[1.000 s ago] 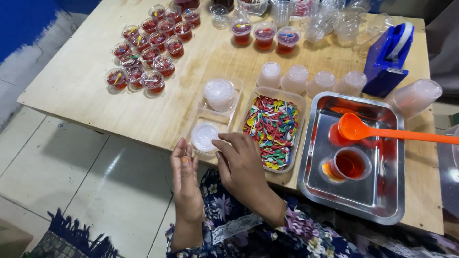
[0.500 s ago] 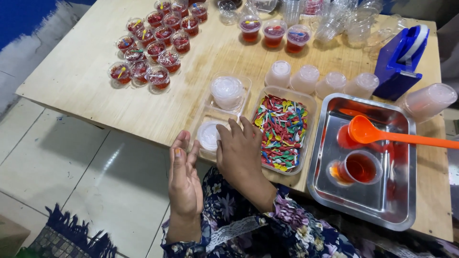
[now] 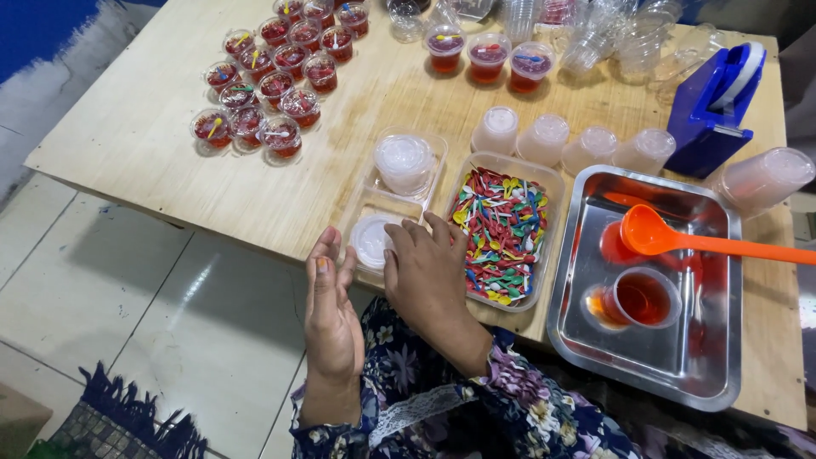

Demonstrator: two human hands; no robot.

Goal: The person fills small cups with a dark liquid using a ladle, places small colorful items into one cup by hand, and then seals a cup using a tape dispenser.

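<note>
No packages, labels, signs or screens show anywhere on the table.

Orange ladle [image 3: 659,234] in steel tray [image 3: 705,382]; blue tape dispenser [image 3: 710,115].

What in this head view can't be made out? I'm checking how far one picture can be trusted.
- Right hand: its fingertips lie over the clear lid tray; whether they grip a lid is hidden.
- Left hand: seen edge-on, palm hidden.
- Orange ladle: handle cut off by the right edge.
- Clear cups at the top: stacked, cut off, uncountable.
</note>
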